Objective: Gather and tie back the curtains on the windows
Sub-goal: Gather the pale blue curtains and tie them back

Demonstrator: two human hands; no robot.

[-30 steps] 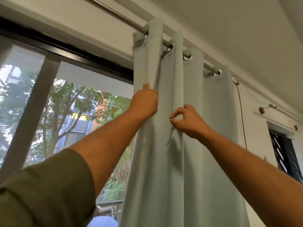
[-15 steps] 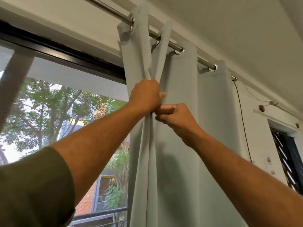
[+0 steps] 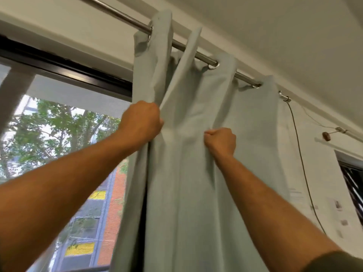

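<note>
A pale grey-green curtain (image 3: 186,193) hangs in folds by metal eyelets from a steel rod (image 3: 125,17) above the window (image 3: 64,134). My left hand (image 3: 142,120) grips the curtain's left folds, bunched together, at about rod-arm height. My right hand (image 3: 221,141) is curled into a fist and pinches a fold further right. A stretch of cloth spans between the two hands. The fingertips of both hands are hidden in the fabric.
The black window frame (image 3: 64,67) runs along the top of the glass, with trees and a brick building outside. A thin cable (image 3: 302,163) hangs down the white wall right of the curtain. A dark louvred opening (image 3: 353,183) sits at the far right.
My hands were touching each other half a second ago; my right hand has since moved right to a further fold. The left hand keeps its grip on the left folds.
</note>
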